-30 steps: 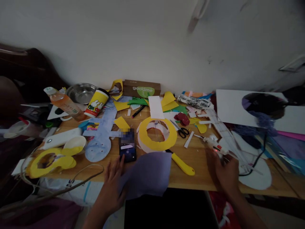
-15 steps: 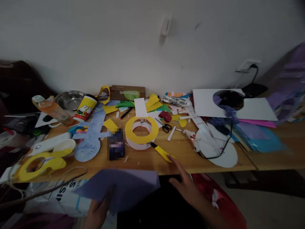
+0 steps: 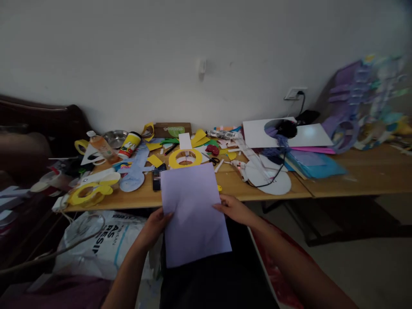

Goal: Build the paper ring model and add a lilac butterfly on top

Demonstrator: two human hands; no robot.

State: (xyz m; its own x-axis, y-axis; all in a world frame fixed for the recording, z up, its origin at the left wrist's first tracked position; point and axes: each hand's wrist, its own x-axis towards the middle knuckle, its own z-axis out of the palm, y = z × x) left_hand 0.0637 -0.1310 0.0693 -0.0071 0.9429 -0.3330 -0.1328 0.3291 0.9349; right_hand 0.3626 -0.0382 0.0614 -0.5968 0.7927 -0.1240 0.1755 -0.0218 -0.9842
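Both hands up w/ the lilac sheet (image 3: 195, 214): left hand (image 3: 156, 224) & right hand (image 3: 232, 207) fingers pinch opposite edges, keeping it flat, clear of desk (image 3: 354, 178) clutter.

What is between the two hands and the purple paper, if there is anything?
Nothing visible. The left hand grips the purple paper at its left edge and the right hand grips its right edge, both directly touching it. The sheet is held up in front of the table, off its surface.
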